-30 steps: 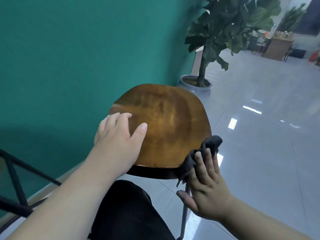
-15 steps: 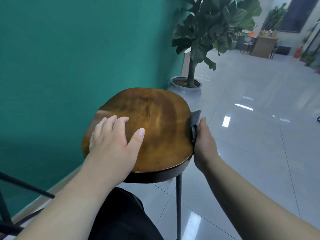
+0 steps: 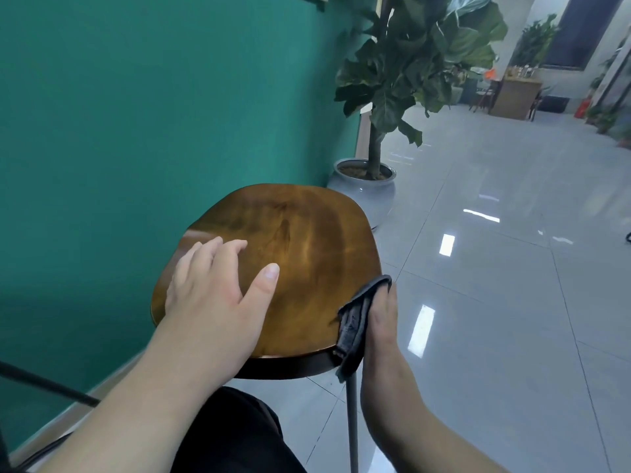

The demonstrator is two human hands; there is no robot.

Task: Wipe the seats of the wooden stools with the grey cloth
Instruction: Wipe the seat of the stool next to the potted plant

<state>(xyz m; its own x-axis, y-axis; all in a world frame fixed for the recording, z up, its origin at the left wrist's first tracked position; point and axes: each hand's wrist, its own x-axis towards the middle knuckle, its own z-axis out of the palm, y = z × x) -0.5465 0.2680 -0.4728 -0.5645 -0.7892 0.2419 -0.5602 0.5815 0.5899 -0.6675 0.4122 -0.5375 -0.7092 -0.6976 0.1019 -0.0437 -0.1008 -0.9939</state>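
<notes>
A wooden stool point(image 3: 307, 240) with a glossy brown seat and thin metal legs stands in front of me, close to the teal wall. My left hand point(image 3: 215, 298) lies flat on the seat's near left part, fingers spread. My right hand point(image 3: 382, 322) presses the grey cloth point(image 3: 358, 319) against the seat's right rim near its front corner. The cloth is folded, and its lower end hangs below the rim beside a leg.
A teal wall point(image 3: 136, 131) runs along the left. A large potted plant in a pale round pot point(image 3: 365, 192) stands just behind the stool. Shiny grey floor tiles point(image 3: 495, 302) stretch to the right. Black metal bars point(image 3: 44, 387) cross the lower left. A wooden counter point(image 3: 515, 97) stands far back.
My right hand slid the cloth along the seat's right rim, up toward the far side and then back to the near right corner. My left hand stayed flat on the seat.
</notes>
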